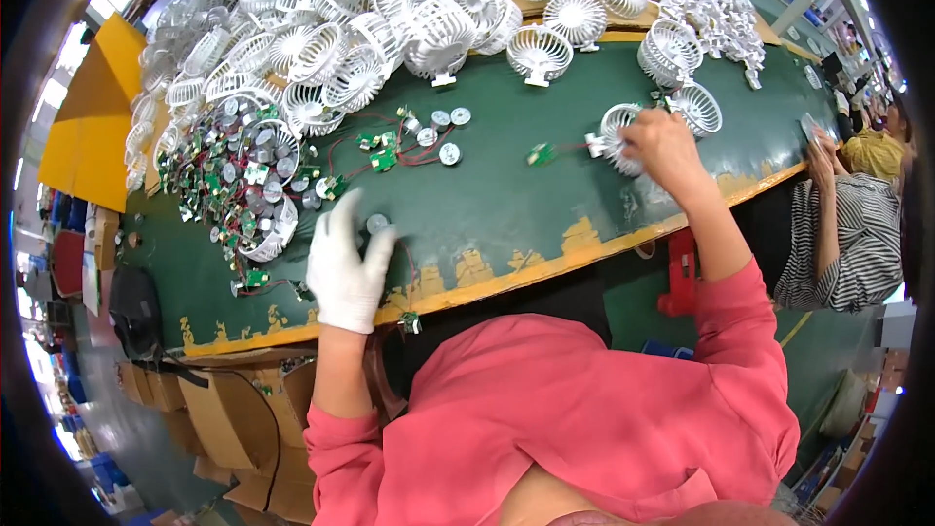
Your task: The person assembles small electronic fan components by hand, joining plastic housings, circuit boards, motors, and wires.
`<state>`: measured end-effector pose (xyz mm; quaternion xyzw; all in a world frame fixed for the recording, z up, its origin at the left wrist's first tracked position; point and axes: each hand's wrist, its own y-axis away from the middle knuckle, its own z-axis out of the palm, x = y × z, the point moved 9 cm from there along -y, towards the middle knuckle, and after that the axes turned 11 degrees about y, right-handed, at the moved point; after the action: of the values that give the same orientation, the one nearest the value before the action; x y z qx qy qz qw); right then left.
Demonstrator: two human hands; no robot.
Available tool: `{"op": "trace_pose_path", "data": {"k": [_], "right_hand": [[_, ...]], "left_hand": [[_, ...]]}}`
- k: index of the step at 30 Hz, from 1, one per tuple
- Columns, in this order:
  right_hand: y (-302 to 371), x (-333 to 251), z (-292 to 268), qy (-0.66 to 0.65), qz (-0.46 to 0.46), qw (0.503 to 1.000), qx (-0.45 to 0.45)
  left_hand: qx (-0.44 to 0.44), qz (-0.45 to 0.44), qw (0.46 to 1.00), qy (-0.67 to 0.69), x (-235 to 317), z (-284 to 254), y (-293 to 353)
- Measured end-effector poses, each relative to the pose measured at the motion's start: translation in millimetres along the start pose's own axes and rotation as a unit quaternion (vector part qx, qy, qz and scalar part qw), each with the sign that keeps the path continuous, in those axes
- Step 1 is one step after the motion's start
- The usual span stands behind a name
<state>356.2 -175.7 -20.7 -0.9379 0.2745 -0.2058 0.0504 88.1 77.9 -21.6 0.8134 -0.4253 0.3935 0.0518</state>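
My left hand, in a white glove, is over the near table edge with thumb and fingers apart. Between thumb and fingertips is a small round silver motor; I cannot tell if they touch it. Red wire runs toward a small green circuit board hanging past the edge. My bare right hand has its fingers closed at a white plastic fan cage, partly hiding it. Left of this cage, a green circuit board lies on red wire. Another white cage sits just beyond my right hand.
Many white fan cages are heaped at the back, with small white parts at back right. A tangled pile of motors and boards lies left. More wired motors sit mid-table. A person in stripes sits right.
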Motion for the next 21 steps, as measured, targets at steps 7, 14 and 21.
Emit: {"op": "trace_pose_path", "data": {"k": [7,14,21], "right_hand": [[-58,11,-4,-0.058,0.059,0.984,0.156],[-104,-20,32,0.026,-0.024,0.985,0.168],[-24,-121,-65,-0.209,-0.155,0.96,0.1]], "left_hand": [[0.022,0.002,1.0,0.009,-20,6,-1],[0.023,0.018,0.998,0.053,-11,1,13],[0.06,-0.11,0.784,0.608,-2,-15,38]]}}
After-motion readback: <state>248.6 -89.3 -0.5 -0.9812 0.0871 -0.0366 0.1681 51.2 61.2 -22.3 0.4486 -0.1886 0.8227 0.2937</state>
